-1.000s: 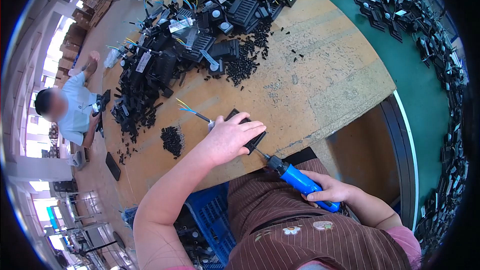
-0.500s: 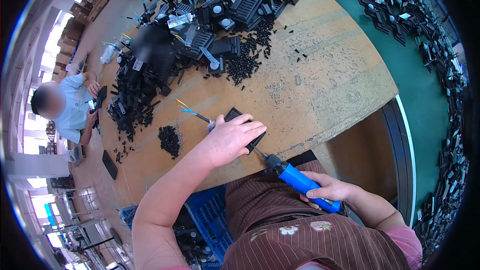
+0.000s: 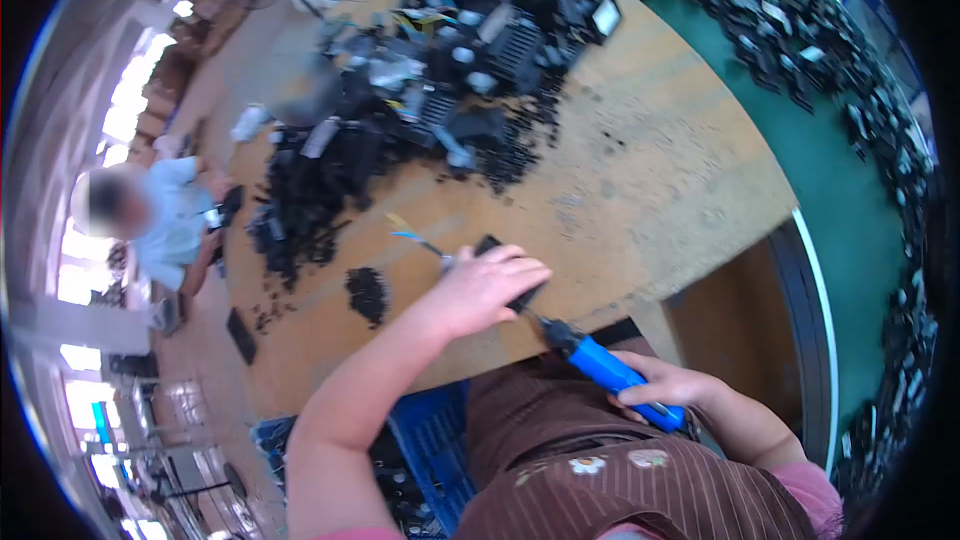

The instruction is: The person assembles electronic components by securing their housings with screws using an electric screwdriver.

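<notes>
My left hand (image 3: 492, 288) is closed over a small black floodlight (image 3: 487, 245) on the table, its fingers across the housing and hiding most of it. A short cable (image 3: 425, 241) with blue and yellow wire ends sticks out to the left of the floodlight. In my right hand (image 3: 662, 380) is a blue electric screwdriver (image 3: 610, 365), held low near my lap. Its bit points up and left at the near edge of the floodlight; blur hides whether it touches. A small pile of black screws (image 3: 367, 296) lies left of my left hand.
A large heap of black floodlights and wires (image 3: 430, 90) covers the far side of the wooden table (image 3: 660, 190). More black screws (image 3: 510, 155) lie beside it. A co-worker (image 3: 165, 215) sits at left; a blue sleeve shows at the top. A blue crate (image 3: 430, 440) stands below the table edge.
The whole view has shifted and blurred, so the table and hands appear farther right and lower. Both hands keep their holds; the floodlight stays under my left hand.
</notes>
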Available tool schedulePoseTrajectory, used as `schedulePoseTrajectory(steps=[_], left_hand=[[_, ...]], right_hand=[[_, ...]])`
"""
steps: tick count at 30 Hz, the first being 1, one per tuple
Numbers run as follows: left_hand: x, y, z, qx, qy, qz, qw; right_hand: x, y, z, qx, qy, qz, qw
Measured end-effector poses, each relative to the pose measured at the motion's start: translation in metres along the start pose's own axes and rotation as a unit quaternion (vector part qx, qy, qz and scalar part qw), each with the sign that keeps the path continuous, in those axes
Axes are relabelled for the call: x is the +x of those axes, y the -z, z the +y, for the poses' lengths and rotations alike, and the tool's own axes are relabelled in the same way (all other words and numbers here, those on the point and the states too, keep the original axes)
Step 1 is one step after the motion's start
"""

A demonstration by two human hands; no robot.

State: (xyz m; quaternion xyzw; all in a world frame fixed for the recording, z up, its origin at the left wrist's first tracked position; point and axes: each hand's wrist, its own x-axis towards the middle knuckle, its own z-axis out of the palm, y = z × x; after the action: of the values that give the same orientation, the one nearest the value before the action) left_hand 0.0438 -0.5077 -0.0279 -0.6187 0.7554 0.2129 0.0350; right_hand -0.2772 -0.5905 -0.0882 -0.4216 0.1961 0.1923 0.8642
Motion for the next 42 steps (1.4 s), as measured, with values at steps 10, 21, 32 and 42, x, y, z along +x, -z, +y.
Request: schedulePoseTrajectory(steps=[10,21,32,42], left_hand=[[-0.048,-0.021,0.021,-0.037,0.069,0.139,0.987],[-0.243,-0.026,-0.066,0.007,0.333,0.209,0.920],[-0.143,-0.003,-0.097,-0.050,0.312,0.365,0.876],[0.097,0.002,-0.121,-0.140,0.377,0.440,0.803]], right_hand=[[-0.043,-0.007,0.013,-0.147,0.062,0.135,0.978],[-0.048,-0.008,0.005,-0.107,0.073,0.144,0.981],[-0.032,-0.015,-0.007,-0.116,0.090,0.124,0.981],[-0.032,-0.006,0.002,-0.117,0.105,0.135,0.978]])
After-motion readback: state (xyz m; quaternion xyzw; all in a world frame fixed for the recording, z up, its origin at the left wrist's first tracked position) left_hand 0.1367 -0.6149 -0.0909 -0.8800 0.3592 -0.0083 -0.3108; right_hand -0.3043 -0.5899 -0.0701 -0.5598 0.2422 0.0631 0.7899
